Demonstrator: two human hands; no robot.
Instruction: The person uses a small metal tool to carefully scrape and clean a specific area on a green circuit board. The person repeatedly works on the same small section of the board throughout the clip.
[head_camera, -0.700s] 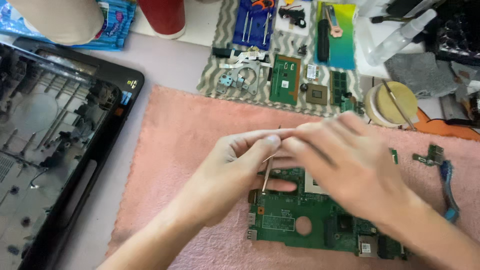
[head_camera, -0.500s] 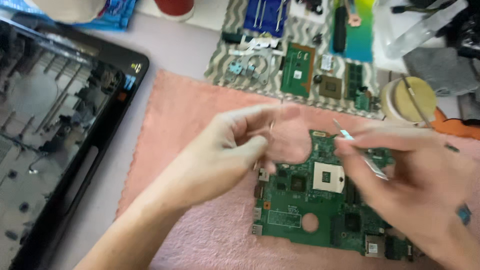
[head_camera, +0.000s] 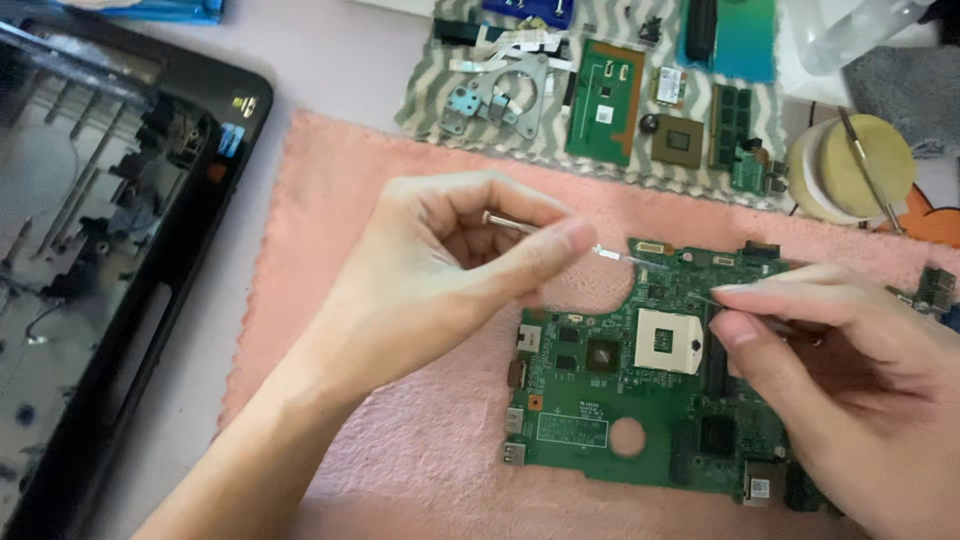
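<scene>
We see the left hand (head_camera: 440, 270) at centre frame, its fingers pinching a thin silvery metal tool (head_camera: 520, 224) between thumb and forefinger; the tool's pale tip lies over the upper left corner of the green laptop motherboard (head_camera: 620, 410). The right hand (head_camera: 850, 390) sits at lower right, fingers pressed together around a second slim metal tool (head_camera: 712, 300) whose point touches the board just right of the square white processor socket (head_camera: 668, 340). The motherboard lies flat on the pink terry towel (head_camera: 330, 210), lower centre to right.

Left edge of frame: the black plastic laptop base shell (head_camera: 150, 280), open side up, on the pale desk (head_camera: 320, 60).

Upper frame, on a grey-and-white zigzag cloth (head_camera: 420, 110): a silvery metal bracket (head_camera: 495, 95), a small green circuit card (head_camera: 603, 100), a square processor chip (head_camera: 677, 140) and a green memory stick (head_camera: 730, 120). Upper right: a round cream-coloured tub (head_camera: 850, 170) with a thin rod across its lid.
</scene>
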